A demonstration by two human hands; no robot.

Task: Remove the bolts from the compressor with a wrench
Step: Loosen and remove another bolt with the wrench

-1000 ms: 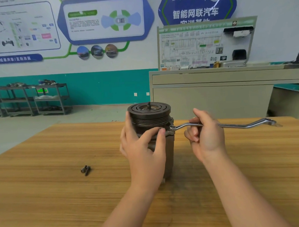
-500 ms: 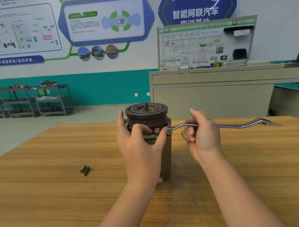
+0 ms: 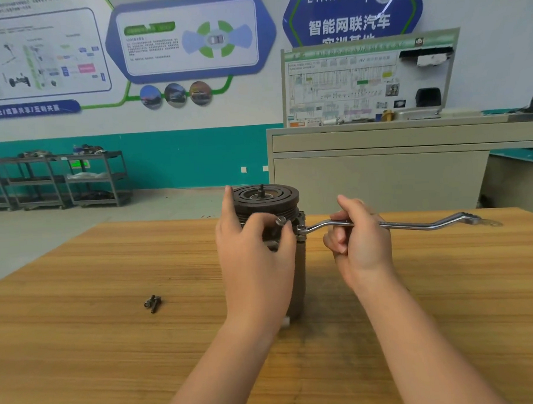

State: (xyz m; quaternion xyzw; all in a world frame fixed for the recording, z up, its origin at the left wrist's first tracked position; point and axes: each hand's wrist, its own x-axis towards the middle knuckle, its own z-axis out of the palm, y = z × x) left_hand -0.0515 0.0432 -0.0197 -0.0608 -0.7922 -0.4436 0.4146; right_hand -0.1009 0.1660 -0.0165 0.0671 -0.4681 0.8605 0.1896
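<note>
The dark compressor stands upright on the wooden table, its grooved pulley on top. My left hand covers its near side, with thumb and a finger pinching a raised bolt just below the pulley. My right hand grips the shaft of a long silver wrench, which lies level. The wrench's ring end sits on a bolt at the compressor's right side. Two loose bolts lie on the table to the left.
A grey cabinet with a wiring display board stands behind the table. Metal shelving carts line the teal wall at the far left. The table's far edge runs just behind the compressor.
My left hand has shifted from gripping the compressor body to pinching a bolt head below the pulley. The wrench and my right hand have stayed almost still.
</note>
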